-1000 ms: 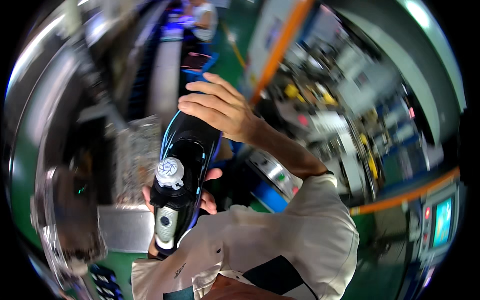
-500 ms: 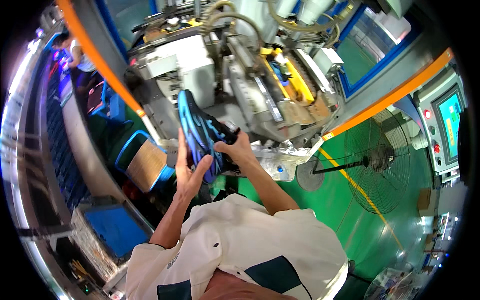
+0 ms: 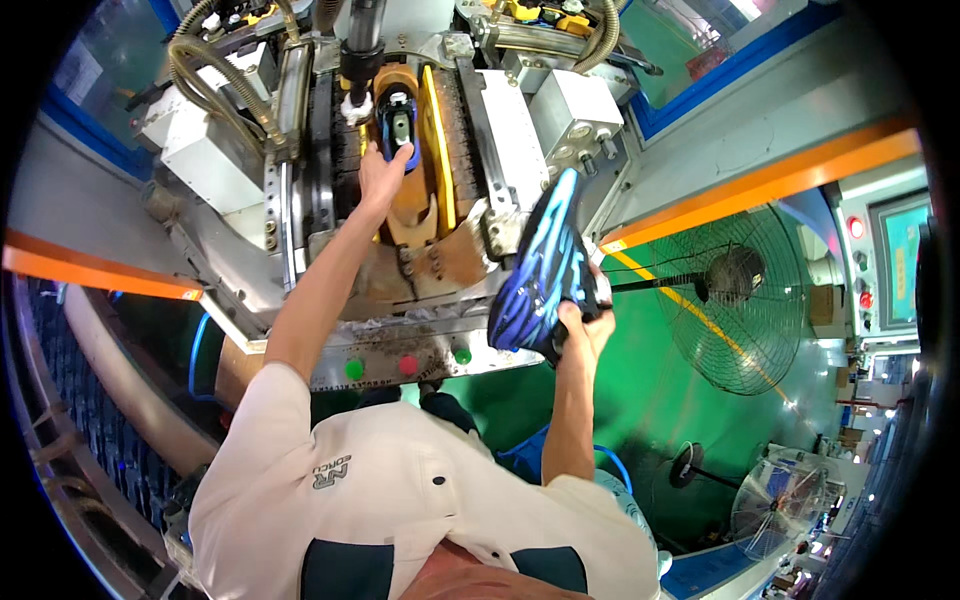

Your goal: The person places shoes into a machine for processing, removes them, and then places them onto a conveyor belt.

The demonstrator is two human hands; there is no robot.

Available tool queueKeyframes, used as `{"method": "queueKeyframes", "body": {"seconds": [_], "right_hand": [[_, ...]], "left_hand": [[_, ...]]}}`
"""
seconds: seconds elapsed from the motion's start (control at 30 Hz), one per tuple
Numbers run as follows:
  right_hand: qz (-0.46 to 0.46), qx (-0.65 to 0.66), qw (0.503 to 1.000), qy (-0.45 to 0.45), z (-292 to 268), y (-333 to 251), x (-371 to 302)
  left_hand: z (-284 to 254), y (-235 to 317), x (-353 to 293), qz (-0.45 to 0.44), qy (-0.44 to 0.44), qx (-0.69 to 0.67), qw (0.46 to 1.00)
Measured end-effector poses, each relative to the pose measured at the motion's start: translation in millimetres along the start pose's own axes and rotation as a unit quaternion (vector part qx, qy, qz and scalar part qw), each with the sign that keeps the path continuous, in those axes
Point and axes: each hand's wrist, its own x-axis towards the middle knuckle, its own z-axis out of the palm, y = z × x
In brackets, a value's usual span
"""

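My right hand (image 3: pixel 588 328) grips a shoe (image 3: pixel 545 270) with blue, purple and black streaks, held tilted with one end up at the machine's right front. Inside the machine, a second shoe (image 3: pixel 416 152) with a blue edge sits in a brown cradle between yellow side plates. My left hand (image 3: pixel 383 182) reaches forward with thumb and fingers closed about the near end of that second shoe. The far finger contact is partly hidden. A dark vertical press rod (image 3: pixel 362 50) comes down just left of this shoe.
Green and red buttons (image 3: pixel 408 366) line the machine's front edge. An orange frame bar (image 3: pixel 770 185) crosses on the right, with a caged floor fan (image 3: pixel 735 285) beyond it. A control panel with a screen (image 3: pixel 900 250) stands far right; a conveyor (image 3: pixel 100 420) runs at left.
My view has turned left to right, now facing another machine station. The left hand has let go of the streaked shoe and reached into the machine; my right hand has carried that shoe to the right.
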Motion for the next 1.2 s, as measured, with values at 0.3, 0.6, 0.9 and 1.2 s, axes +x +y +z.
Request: {"method": "queueKeyframes", "body": {"seconds": [0.3,0.6,0.9,1.2], "right_hand": [[-0.028,-0.209,0.977,0.041,45.0,-6.3,89.4],[-0.108,-0.553,0.771,-0.296,268.3,69.0,238.0],[-0.268,-0.658,0.7,-0.072,325.1,364.3,296.0],[-0.375,-0.398,0.8,-0.247,303.2,174.4,103.1]], "left_hand": [[1.7,-4.1,69.9,-0.071,0.004,0.145,0.987],[-205.5,23.7,-150.3,-0.234,-0.162,-0.371,0.884],[-368.8,-93.0,-393.6,0.065,0.164,0.262,0.949],[-284.3,-22.4,-474.9,-0.225,0.463,-0.377,0.77]]}}
